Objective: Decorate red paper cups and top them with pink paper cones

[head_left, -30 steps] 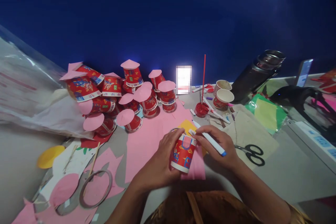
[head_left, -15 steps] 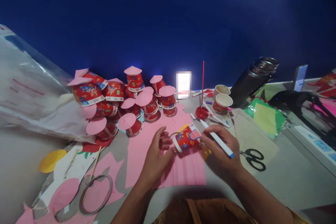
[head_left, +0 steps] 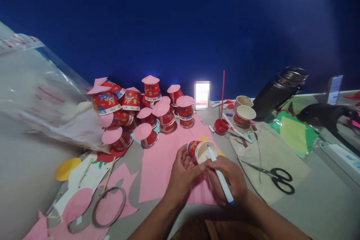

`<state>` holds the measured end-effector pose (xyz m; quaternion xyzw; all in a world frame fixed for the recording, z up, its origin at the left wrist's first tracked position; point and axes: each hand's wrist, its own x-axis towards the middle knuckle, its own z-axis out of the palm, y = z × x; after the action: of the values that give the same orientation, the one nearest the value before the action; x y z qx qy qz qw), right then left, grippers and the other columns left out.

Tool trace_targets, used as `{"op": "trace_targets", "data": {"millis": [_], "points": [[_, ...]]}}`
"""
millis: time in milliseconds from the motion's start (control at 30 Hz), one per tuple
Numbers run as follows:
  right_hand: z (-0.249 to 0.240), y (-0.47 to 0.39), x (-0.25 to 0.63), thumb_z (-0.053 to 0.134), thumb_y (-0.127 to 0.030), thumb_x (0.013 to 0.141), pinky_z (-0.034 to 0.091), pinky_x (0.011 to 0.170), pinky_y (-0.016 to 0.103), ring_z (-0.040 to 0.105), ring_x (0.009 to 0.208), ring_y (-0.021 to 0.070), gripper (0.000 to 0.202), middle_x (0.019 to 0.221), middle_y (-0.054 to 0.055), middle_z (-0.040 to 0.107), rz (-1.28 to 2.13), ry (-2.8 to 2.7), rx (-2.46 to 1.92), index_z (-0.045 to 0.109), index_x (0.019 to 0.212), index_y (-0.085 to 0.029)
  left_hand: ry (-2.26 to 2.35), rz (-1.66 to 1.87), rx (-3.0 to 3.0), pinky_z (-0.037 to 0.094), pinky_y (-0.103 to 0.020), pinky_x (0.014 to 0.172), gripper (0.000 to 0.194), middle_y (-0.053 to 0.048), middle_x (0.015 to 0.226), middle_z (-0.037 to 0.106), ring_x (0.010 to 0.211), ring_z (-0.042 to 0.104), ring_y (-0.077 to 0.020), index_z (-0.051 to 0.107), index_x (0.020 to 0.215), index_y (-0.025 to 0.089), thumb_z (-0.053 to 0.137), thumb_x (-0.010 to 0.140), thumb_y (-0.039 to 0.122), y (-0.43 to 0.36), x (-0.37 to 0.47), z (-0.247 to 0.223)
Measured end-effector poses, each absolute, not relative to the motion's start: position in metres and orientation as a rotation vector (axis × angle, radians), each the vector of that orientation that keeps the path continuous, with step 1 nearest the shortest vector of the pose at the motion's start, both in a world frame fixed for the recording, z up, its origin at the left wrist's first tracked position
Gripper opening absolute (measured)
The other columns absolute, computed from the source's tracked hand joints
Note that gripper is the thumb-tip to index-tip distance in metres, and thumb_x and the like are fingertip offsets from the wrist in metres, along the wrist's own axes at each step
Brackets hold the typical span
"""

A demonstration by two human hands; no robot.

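Observation:
A red patterned paper cup [head_left: 194, 149] lies tilted between my hands, its white open mouth turned toward me and to the right. My left hand [head_left: 184, 172] is wrapped round the cup's left side. In my right hand [head_left: 229, 180] is a white marker [head_left: 223, 183] with a blue end; its tip is over the cup's mouth, and the fingers are by the lower rim. Pink paper [head_left: 157, 172] lies beneath. Behind and to the left stand several red cups with pink cone tops [head_left: 150, 88], some of them tipped over.
Black scissors [head_left: 281, 180] rest on a beige cloth bag [head_left: 298, 165] at the right. Farther back are two paper cups [head_left: 244, 114], a red pot [head_left: 221, 126] and a dark flask [head_left: 278, 90]. A tape ring [head_left: 109, 207] and pink scraps lie at front left, near a plastic bag [head_left: 62, 93].
The cup has turned so its open mouth now shows. My left hand has closed round it, and the marker has moved down and left over the mouth. The view has shifted slightly.

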<state>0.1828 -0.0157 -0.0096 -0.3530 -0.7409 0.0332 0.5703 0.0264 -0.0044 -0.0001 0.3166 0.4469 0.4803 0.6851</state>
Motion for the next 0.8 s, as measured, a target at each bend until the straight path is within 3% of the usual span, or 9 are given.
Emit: {"op": "trace_targets", "data": {"millis": [333, 633, 800], "points": [[-0.004, -0.024, 0.204, 0.062, -0.012, 0.092, 0.063, 0.077, 0.035, 0.076, 0.09, 0.0228, 0.028, 0.1, 0.005, 0.078, 0.213, -1.53, -1.11, 0.063, 0.117, -0.025, 1.163, 1.304, 1.28, 0.036, -0.045, 0.122, 0.084, -0.012, 0.157, 0.042, 0.147, 0.043, -0.0287, 0.038, 0.146, 0.027, 0.076, 0.072, 0.016, 0.004, 0.005, 0.001], [-0.009, 0.002, 0.216, 0.057, -0.022, 0.097, 0.059, 0.087, 0.042, 0.071, 0.097, 0.0261, 0.028, 0.108, 0.011, 0.072, 0.096, -1.751, -1.313, 0.06, 0.125, -0.021, 1.346, 1.174, 1.675, 0.021, -0.052, 0.128, 0.083, -0.009, 0.164, 0.036, 0.155, 0.03, -0.0284, 0.036, 0.154, 0.03, 0.064, 0.078, 0.009, 0.019, -0.027, 0.005], [-0.011, 0.0, 0.219, 0.053, -0.022, 0.101, 0.06, 0.085, 0.037, 0.073, 0.099, 0.0241, 0.023, 0.11, 0.01, 0.075, 0.178, -1.859, -1.257, 0.059, 0.123, -0.022, 1.344, 1.099, 1.626, 0.019, -0.052, 0.128, 0.084, -0.008, 0.165, 0.036, 0.155, 0.028, -0.0287, 0.037, 0.155, 0.03, 0.061, 0.078, 0.007, 0.018, -0.031, 0.018]]}}
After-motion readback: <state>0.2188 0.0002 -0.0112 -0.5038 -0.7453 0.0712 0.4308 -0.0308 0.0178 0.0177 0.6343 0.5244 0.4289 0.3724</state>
